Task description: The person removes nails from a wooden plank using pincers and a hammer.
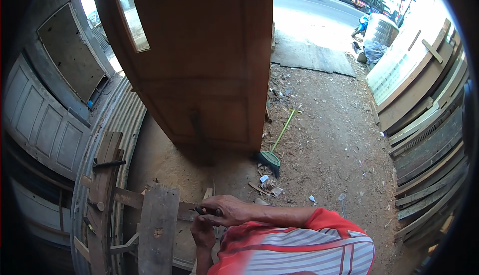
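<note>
In front of my chest, left of the striped red and white shirt, my two hands come together. My right hand (228, 210) is closed around a small dark tool (200, 210), whose exact kind I cannot make out. Just below it, my left hand (202, 231) is raised with its fingers bent against the same tool; what its fingertips grip is partly hidden. Beside the hands on the left lies a worn wooden plank (158, 227) on a rough timber bench (102, 195). A dark-handled clamp-like piece (110, 163) sits across the bench's upright timber.
A tall brown panelled door (199, 60) stands ahead. On the littered dirt floor (329, 140) lies a green broom (272, 157). Stacked boards (429, 140) line the right side; corrugated sheet (119, 120) and a grey door (47, 110) stand left. A road (319, 5) runs beyond.
</note>
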Demonstrator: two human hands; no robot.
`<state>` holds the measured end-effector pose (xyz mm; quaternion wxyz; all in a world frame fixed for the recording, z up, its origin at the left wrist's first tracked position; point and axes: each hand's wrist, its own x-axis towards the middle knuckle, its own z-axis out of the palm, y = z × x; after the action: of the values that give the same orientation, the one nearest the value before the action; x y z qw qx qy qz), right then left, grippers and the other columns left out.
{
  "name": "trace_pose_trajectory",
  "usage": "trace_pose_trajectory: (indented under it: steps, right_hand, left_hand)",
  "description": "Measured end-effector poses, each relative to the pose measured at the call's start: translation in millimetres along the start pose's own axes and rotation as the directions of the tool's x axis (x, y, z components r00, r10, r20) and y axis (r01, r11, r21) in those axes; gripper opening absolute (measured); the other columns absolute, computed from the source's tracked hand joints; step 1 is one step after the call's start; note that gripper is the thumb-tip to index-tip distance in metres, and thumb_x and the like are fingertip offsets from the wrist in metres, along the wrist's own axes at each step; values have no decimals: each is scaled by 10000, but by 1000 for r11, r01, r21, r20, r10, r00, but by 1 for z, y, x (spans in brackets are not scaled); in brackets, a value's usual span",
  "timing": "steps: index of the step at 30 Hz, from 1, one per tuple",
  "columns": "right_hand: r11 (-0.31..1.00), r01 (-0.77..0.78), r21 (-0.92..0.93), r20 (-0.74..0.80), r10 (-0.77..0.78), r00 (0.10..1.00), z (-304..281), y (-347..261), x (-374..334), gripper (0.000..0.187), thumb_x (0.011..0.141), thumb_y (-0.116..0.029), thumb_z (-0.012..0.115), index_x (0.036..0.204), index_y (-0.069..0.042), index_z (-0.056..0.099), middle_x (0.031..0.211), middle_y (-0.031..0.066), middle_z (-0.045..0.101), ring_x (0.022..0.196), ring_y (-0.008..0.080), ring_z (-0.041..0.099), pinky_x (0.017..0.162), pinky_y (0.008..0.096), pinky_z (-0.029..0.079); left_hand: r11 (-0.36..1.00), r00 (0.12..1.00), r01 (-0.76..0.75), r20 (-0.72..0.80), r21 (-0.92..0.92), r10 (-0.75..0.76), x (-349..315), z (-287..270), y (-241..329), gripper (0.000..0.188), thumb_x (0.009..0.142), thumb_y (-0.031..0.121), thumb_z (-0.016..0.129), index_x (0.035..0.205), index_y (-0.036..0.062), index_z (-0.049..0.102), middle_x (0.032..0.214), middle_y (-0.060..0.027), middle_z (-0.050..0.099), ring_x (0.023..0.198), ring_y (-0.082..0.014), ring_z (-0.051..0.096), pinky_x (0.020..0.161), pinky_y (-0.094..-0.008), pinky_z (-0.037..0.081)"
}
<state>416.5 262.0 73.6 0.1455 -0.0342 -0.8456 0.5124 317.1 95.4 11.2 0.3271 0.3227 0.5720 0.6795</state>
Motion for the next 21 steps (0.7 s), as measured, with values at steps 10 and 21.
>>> trace_pose_trajectory:
  steps: [10, 21]
  right_hand:
    - [899, -232, 371, 243, 147, 959, 34, -15, 40, 579, 1071, -363, 491, 1516, -8, 388, 1231, 149, 664, 1064, 213, 630, 907, 379, 519]
    - [836, -37, 548, -198, 173, 965, 30, -3, 96, 710, 953, -278, 553, 1540, 52, 328, 1183, 180, 685, 1124, 246, 649, 1005, 401, 492]
  left_hand:
    - [982, 992, -94, -67, 166, 107, 7, -40, 10, 274, 1071, 304, 550, 1063, 31, 574, 865, -48, 639, 736, -116, 632, 614, -296, 516]
    - [626, 845, 309, -509, 716, 166, 14, -186, 13, 431, 964, 305, 688, 1268, 8, 616, 1289, -202, 629, 1197, -384, 588, 1014, -443, 467]
